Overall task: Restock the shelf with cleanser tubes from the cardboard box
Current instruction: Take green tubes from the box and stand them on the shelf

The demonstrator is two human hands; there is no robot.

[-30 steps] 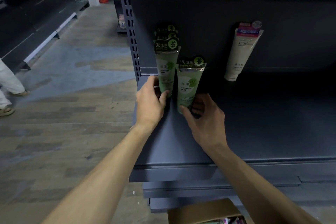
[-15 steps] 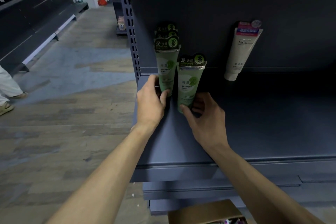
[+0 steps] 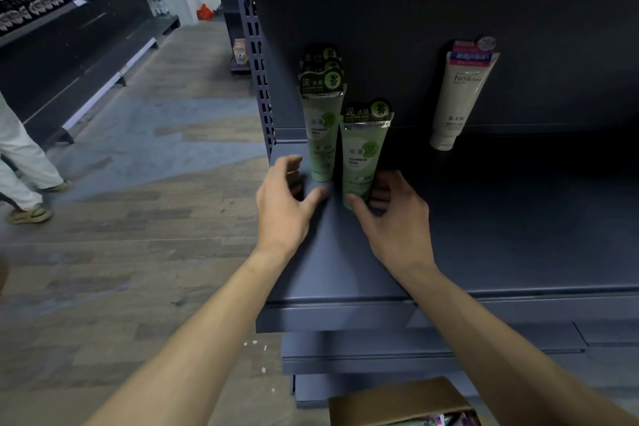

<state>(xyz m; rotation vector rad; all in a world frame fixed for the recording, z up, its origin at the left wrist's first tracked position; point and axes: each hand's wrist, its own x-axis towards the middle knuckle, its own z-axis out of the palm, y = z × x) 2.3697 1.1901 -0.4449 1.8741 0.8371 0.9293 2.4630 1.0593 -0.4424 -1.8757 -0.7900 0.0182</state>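
Observation:
Several green cleanser tubes stand cap-down in a row point(image 3: 322, 121) at the left end of the dark grey shelf point(image 3: 501, 238). A further green tube point(image 3: 363, 155) stands just right of that row, and my right hand point(image 3: 390, 214) holds its lower end between thumb and fingers. My left hand point(image 3: 285, 204) hovers just below the front tube of the row, fingers spread and apart from it. The cardboard box point(image 3: 401, 405) sits on the floor at the bottom edge, with coloured packs showing inside.
A white facial tube point(image 3: 460, 96) leans against the shelf's back panel to the right. A perforated upright point(image 3: 257, 69) bounds the shelf on the left. A person's legs in light trousers point(image 3: 24, 162) stand in the aisle at left. Bottles point(image 3: 24, 3) line a far shelf.
My left hand has let go of the front tube in the row and drawn back a little, fingers opened. My right hand keeps its hold on the second tube.

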